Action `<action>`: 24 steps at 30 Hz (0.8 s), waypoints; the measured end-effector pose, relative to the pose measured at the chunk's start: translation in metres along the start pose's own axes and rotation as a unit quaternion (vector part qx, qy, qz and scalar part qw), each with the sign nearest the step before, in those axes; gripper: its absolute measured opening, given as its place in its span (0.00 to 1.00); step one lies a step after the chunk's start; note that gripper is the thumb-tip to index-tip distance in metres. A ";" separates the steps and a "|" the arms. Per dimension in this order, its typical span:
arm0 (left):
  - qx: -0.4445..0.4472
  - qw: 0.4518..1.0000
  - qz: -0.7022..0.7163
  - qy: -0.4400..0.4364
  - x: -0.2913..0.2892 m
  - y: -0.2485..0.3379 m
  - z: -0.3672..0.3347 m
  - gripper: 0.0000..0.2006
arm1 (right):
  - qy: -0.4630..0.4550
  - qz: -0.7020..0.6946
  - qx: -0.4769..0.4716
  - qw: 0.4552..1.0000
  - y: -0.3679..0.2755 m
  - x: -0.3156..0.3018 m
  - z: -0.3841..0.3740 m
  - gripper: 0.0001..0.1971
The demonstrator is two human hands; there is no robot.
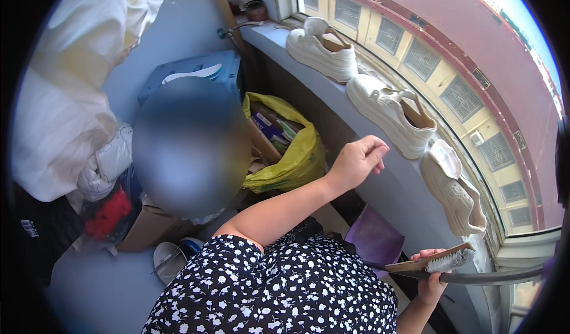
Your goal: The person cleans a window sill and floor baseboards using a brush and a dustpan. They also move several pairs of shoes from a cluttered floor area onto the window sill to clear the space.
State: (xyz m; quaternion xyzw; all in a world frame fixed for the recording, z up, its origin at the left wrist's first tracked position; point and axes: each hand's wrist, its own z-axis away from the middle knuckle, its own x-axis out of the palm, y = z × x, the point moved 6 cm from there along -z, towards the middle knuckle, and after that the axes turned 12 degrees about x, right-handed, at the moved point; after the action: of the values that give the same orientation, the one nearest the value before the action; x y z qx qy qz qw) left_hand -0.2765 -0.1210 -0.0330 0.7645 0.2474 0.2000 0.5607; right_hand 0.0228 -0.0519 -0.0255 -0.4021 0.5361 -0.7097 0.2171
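My left hand (358, 163) is raised in front of the window ledge, its fingers curled together, with nothing visible in them. Lower right, my right hand (436, 283) grips a scrubbing brush (424, 261) with a wooden back and white bristles turned partly upward. Three white shoes stand in a row along the ledge: a far shoe (320, 55), a middle shoe (383, 111) and a near shoe (448, 194). The middle shoe is closest to my left hand, which appears apart from it. The near shoe is just beyond the brush.
A dark strip (493, 277) crosses by my right hand. Left of the ledge are a yellow bag (297, 165) with boxes, a blue bin (169, 70) and a purple bag (377, 236). White cloth (65, 108) hangs at far left. A blurred round patch hides part of the floor area.
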 end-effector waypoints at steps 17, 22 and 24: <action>-0.249 0.869 -0.383 0.189 -0.420 -0.104 0.175 0.12 | -0.192 0.007 0.082 0.978 0.039 0.186 -0.104 0.29; -0.278 0.691 -0.664 -0.065 -0.448 -0.128 0.188 0.17 | -0.220 -0.001 0.106 0.970 0.040 0.218 -0.116 0.28; -0.219 0.608 -0.741 -0.183 -0.457 -0.161 0.183 0.17 | -0.216 0.002 0.107 0.970 0.038 0.228 -0.119 0.27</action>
State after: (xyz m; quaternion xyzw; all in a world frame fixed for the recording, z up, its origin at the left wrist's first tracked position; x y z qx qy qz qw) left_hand -0.5594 -0.4954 -0.2527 0.1954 0.5702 -0.3790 0.7021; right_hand -0.2105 -0.1637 0.0038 -0.5194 0.3979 -0.6587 0.3714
